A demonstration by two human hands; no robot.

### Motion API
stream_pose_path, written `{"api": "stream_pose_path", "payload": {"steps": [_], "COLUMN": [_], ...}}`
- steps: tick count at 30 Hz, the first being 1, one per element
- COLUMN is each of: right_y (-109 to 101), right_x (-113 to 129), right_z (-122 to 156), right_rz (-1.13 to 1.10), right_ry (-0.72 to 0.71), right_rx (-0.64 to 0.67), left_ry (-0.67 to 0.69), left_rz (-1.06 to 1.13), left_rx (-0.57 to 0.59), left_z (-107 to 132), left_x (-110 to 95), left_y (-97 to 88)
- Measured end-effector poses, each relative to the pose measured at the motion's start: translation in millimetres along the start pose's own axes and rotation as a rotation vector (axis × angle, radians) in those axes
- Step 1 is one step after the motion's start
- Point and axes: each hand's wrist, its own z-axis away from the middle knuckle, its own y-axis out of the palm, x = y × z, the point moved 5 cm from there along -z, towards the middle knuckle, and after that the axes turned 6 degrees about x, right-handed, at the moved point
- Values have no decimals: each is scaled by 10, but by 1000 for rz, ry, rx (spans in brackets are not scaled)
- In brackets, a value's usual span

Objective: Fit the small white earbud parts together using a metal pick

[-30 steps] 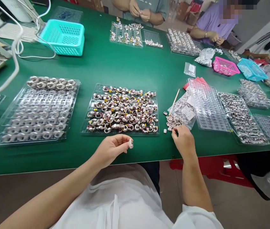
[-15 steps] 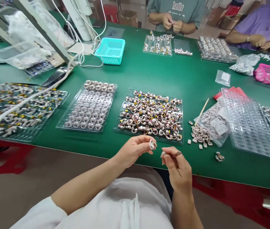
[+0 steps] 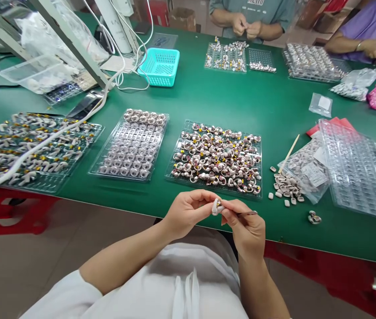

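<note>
My left hand (image 3: 186, 215) pinches a small pale, curved ear-clip earbud (image 3: 215, 206) between thumb and fingers above the table's front edge. The fingertips of my right hand (image 3: 248, 230) meet the earbud's right side, pressing a small whitish piece against it, mostly hidden by the fingers. A thin dark tool (image 3: 249, 213) is tucked across the right hand's fingers. Just beyond my hands, many similar earbuds (image 3: 217, 155) with yellow bits are heaped on a clear tray (image 3: 170, 176). Small pale caps (image 3: 286, 186) lie loose to the right, and a single earbud (image 3: 314, 217) sits nearer the edge.
Left stand a partly filled clear tray (image 3: 96, 164) and another tray of parts (image 3: 46, 186); a white cable (image 3: 25, 157) crosses the latter. A wooden stick (image 3: 289, 153), bag of caps (image 3: 303, 161) and clear trays (image 3: 357, 173) lie right. Two people work opposite. A turquoise basket (image 3: 166, 80) stands behind.
My right hand has moved left, bringing its small pale piece against the earbud; the hands were apart before. The whole view has shifted slightly.
</note>
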Motion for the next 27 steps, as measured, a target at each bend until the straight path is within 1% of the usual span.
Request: {"api": "stream_pose_path", "payload": {"steps": [4, 8, 11, 18, 27], "right_y": [14, 5, -9, -41, -84], "right_x": [3, -26, -62, -54, -11], "right_z": [-15, -5, 6, 15, 25], "right_rz": [0, -41, -80, -76, -11], "right_ry": [5, 2, 15, -11, -50], "right_rx": [17, -24, -53, -44, -34], "left_ry": [94, 213, 284, 446, 553], "left_rz": [-170, -319, -389, -553, -660], "left_rx": [-20, -39, -61, -63, -40], "left_z": [39, 64, 77, 113, 128], "left_x": [-18, -46, -69, -126, -146], "left_y": [-42, -47, -32, 18, 61]}}
